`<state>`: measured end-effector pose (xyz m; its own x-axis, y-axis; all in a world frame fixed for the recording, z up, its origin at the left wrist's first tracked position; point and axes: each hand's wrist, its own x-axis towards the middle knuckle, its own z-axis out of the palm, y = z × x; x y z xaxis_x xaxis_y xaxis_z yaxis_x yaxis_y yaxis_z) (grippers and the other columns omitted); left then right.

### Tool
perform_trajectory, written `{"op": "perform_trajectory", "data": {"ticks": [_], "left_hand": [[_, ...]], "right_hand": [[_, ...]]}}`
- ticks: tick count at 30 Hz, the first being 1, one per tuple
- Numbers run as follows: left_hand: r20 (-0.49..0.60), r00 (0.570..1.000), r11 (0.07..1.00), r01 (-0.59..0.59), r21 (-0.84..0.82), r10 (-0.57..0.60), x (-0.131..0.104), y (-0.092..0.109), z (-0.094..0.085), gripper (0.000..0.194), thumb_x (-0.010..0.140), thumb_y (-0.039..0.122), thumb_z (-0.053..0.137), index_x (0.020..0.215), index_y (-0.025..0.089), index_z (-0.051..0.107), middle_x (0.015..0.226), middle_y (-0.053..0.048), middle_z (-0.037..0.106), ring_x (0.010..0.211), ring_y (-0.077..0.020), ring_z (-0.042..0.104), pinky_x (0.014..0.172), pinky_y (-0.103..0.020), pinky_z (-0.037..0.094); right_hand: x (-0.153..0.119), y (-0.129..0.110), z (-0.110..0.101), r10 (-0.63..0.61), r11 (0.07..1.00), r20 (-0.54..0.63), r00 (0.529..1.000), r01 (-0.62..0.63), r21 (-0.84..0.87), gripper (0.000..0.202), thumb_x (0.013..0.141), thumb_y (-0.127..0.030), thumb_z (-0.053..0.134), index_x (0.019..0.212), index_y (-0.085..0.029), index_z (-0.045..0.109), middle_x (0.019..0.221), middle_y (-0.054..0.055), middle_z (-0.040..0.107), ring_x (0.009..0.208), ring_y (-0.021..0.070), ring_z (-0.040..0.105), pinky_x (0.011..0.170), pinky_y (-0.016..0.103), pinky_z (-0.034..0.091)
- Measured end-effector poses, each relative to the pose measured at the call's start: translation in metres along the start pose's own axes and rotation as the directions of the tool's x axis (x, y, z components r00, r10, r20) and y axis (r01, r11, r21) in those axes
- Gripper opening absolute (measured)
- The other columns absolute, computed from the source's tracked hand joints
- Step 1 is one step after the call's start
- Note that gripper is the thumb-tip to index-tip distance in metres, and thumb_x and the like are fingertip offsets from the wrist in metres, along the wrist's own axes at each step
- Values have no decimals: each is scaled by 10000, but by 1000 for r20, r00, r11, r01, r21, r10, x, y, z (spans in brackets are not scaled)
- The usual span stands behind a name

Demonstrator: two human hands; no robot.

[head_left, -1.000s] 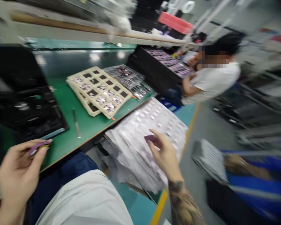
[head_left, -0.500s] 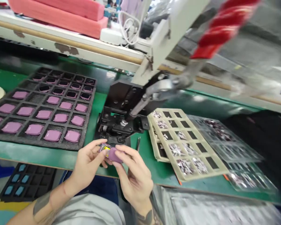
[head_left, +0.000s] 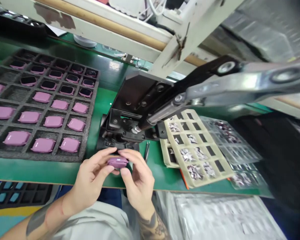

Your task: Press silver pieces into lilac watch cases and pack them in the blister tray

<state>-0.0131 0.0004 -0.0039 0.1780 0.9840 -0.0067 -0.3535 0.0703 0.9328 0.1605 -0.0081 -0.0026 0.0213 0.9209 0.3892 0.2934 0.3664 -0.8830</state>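
Between my two hands is a purple watch case (head_left: pixel 117 162), turned so that its side edge faces me. My left hand (head_left: pixel 91 176) pinches its left end with thumb and fingers. On the right end, my right hand (head_left: pixel 137 176) grips it the same way. The case is just in front of a black toggle press (head_left: pixel 130 130) with a long metal lever (head_left: pixel 240 81). To the left lies a dark foam tray (head_left: pixel 88 123) holding rows of purple watch cases, some showing black screens, others their purple backs.
Right of the press lie tweezers (head_left: pixel 147 151) and cream compartment trays (head_left: pixel 223 180) of small shiny parts. Clear plastic trays (head_left: pixel 250 156) sit farther right. A white shelf beam (head_left: pixel 130 41) crosses behind. Below the bench's left edge is a black tray (head_left: pixel 36 193) with blue pieces.
The watch case stood open, with yellow showing inside; now its two parts are together and its edge faces me. The view has shifted, and the press lever appears lower and closer.
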Motion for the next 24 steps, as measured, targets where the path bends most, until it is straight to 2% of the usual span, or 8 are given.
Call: {"op": "perform_trajectory", "data": {"ticks": [8,11,13,14,17,18,21,24], "left_hand": [[71,960,892,-280,356,273,-13,-8,-10,310,1056,169,743,1312,306,853,1149,-23,895,923,-195,875,918,-242,700],[31,981,925,-189,329,189,-10,-10,-8,314,1072,233,734,1361,301,837,1166,-37,891,887,-201,875,870,-257,716],[24,997,958,-80,274,76,-7,-12,-6,356,1093,292,716,1439,298,798,1184,-50,886,892,-205,875,867,-275,725],[24,999,968,-37,249,32,-5,-13,-5,380,1089,318,727,1464,289,782,1202,-61,882,915,-213,876,891,-293,728],[32,998,981,38,190,-45,-3,-17,-3,440,1025,362,815,1444,236,774,1260,-103,867,1017,-262,876,970,-359,725],[27,998,980,48,192,-54,-3,-17,-3,437,1006,359,834,1414,220,769,1246,-111,867,1024,-271,874,963,-368,726],[67,998,918,-33,395,7,3,-10,-2,299,1013,285,790,1302,226,739,1186,-91,844,899,-223,843,786,-311,711],[248,948,605,-318,730,199,18,6,1,286,1036,192,713,1318,242,723,1284,-103,765,1014,-244,791,850,-357,684]], "right_hand": [[3,-17,-7,33,998,67,997,-37,60,122,1077,-316,711,1116,-257,810,1015,85,811,964,269,769,872,453,665],[17,-26,-24,-9,992,91,996,20,-124,113,1062,-282,726,1139,-269,808,1070,87,817,986,272,782,854,444,675],[43,-35,-39,-188,953,-85,979,161,-258,178,1068,-312,710,1216,-282,807,1134,101,793,1036,292,765,874,486,670],[61,-41,-45,-345,910,-221,912,268,-315,214,1069,-358,709,1245,-286,806,1143,102,772,1033,296,752,867,501,665],[117,-68,-57,-654,756,-484,581,517,-401,407,1035,-581,743,1314,-289,793,1212,83,715,1053,280,745,905,493,658],[133,-79,-58,-664,746,-486,568,546,-381,493,1027,-655,733,1358,-291,772,1289,79,704,1138,289,751,977,496,651],[167,-107,-53,-596,802,-359,718,548,-238,629,1066,-771,593,1456,-284,676,1504,67,649,1421,331,684,1189,508,590],[182,-123,-45,-564,824,-192,803,564,-58,587,1114,-716,550,1425,-222,615,1403,83,713,1382,308,720,1131,475,654]]}}
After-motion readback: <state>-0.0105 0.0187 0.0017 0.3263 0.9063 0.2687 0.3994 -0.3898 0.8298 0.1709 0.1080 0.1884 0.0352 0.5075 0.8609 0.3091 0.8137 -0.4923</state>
